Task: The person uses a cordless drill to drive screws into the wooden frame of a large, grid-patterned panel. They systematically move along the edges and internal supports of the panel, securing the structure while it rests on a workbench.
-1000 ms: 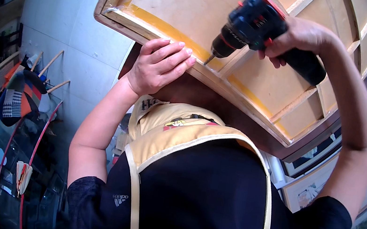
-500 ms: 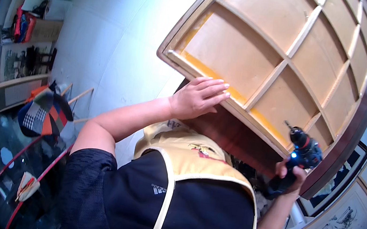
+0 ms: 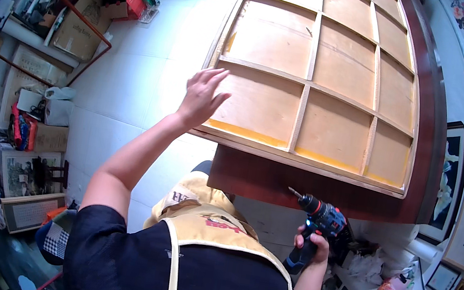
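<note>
Right hand (image 3: 313, 245) grips drill (image 3: 324, 216); left hand (image 3: 201, 95), empty, fingers spread, at edge of wooden frame (image 3: 306, 86)
Frame ahead of right hand; careless forward swing could scrape the bit (image 3: 295, 192) against the table (image 3: 257, 176).

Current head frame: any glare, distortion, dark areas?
Head view: glare whitens the pale floor left of the wooden panel; head view: fisheye bends the dark red table, corners go black; head view: a light glows on the drill in the right hand.
</note>
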Available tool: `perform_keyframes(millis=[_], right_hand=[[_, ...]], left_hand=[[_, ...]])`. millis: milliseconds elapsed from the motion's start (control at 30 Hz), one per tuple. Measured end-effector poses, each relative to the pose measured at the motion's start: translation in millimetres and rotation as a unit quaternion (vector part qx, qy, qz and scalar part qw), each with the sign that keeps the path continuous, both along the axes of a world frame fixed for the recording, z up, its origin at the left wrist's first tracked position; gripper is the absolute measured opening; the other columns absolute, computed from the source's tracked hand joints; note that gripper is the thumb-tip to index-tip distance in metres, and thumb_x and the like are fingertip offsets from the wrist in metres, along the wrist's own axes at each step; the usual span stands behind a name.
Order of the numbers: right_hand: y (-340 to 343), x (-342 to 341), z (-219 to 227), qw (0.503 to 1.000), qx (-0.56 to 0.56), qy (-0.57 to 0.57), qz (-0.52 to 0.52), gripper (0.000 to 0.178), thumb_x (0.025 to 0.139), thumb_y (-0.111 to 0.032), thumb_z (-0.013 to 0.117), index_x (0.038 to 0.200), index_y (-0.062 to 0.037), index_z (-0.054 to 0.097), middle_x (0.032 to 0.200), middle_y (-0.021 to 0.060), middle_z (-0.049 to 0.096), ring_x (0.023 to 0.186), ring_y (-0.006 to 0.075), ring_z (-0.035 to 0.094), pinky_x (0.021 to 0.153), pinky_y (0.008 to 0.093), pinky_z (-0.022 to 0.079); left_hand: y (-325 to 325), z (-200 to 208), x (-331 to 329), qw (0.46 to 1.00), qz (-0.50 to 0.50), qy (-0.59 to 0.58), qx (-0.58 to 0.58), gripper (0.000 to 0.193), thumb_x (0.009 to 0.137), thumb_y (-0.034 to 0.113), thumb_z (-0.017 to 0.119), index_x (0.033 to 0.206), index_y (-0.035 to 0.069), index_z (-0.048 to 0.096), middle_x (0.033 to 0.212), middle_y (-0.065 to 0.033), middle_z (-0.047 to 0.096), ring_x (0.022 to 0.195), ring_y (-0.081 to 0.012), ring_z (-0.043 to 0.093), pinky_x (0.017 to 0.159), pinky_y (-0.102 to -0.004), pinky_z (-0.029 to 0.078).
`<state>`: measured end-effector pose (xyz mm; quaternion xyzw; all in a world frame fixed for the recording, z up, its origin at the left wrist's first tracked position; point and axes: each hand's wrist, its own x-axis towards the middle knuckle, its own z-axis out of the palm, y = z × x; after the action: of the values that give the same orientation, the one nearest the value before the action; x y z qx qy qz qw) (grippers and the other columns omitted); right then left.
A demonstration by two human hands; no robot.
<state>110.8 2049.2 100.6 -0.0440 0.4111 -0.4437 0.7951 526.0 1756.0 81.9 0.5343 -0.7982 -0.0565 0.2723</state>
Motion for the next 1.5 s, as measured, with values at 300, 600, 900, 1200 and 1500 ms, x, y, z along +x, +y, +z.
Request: perform_keyframes(millis=[300, 600, 900, 1200, 1500], right_hand=[[-51, 101, 30, 0.983, -0.053, 0.067, -0.161, 0.047, 0.074, -0.029, 0.07, 0.107, 0.003, 0.061, 0.072, 0.0132, 0.065, 0.063, 0.0223, 0.059, 0.069, 0.0344, 0.049], [-119, 248, 41, 0.971, -0.062, 0.049, -0.225, 0.051, 0.075, -0.031, 0.072, 0.112, 0.0018, 0.059, 0.076, 0.0148, 0.065, 0.071, 0.0238, 0.06, 0.075, 0.0353, 0.049], [-136, 316, 36, 0.937, -0.101, 0.088, -0.324, 0.047, 0.074, -0.029, 0.071, 0.108, 0.0019, 0.06, 0.072, 0.0141, 0.064, 0.066, 0.0239, 0.06, 0.07, 0.0357, 0.049], [-244, 384, 53, 0.944, -0.142, 0.137, -0.265, 0.049, 0.074, -0.027, 0.077, 0.107, 0.006, 0.062, 0.077, 0.0148, 0.066, 0.072, 0.0241, 0.065, 0.074, 0.0356, 0.053], [-500, 439, 74, 0.96, -0.162, 0.16, -0.166, 0.057, 0.075, -0.014, 0.076, 0.125, 0.0, 0.053, 0.097, 0.0137, 0.066, 0.076, 0.0225, 0.067, 0.069, 0.0347, 0.055]], left_hand=[[-214, -23, -77, 0.988, -0.149, 0.004, 0.048, 0.039, 0.095, 0.029, 0.06, 0.13, 0.011, 0.057, 0.13, -0.0093, 0.058, 0.12, -0.0308, 0.053, 0.102, -0.0457, 0.041], [-352, -67, -183, 0.964, -0.264, -0.005, 0.019, 0.017, 0.087, 0.02, 0.055, 0.091, 0.012, 0.069, 0.102, -0.0091, 0.061, 0.105, -0.0293, 0.055, 0.091, -0.0419, 0.045], [-288, -21, -95, 0.798, -0.396, 0.269, 0.367, 0.016, 0.093, 0.008, 0.058, 0.109, 0.004, 0.057, 0.079, -0.0085, 0.06, 0.07, -0.0199, 0.059, 0.067, -0.0334, 0.049], [-231, 53, 105, 0.45, -0.366, 0.398, 0.711, 0.019, 0.1, 0.015, 0.059, 0.114, 0.005, 0.064, 0.102, 0.0023, 0.061, 0.084, -0.0059, 0.05, 0.077, -0.0225, 0.044], [-428, 88, 225, 0.527, -0.341, 0.493, 0.602, 0.029, 0.094, 0.015, 0.067, 0.12, 0.001, 0.065, 0.091, -0.004, 0.066, 0.082, -0.0095, 0.056, 0.075, -0.024, 0.046]])
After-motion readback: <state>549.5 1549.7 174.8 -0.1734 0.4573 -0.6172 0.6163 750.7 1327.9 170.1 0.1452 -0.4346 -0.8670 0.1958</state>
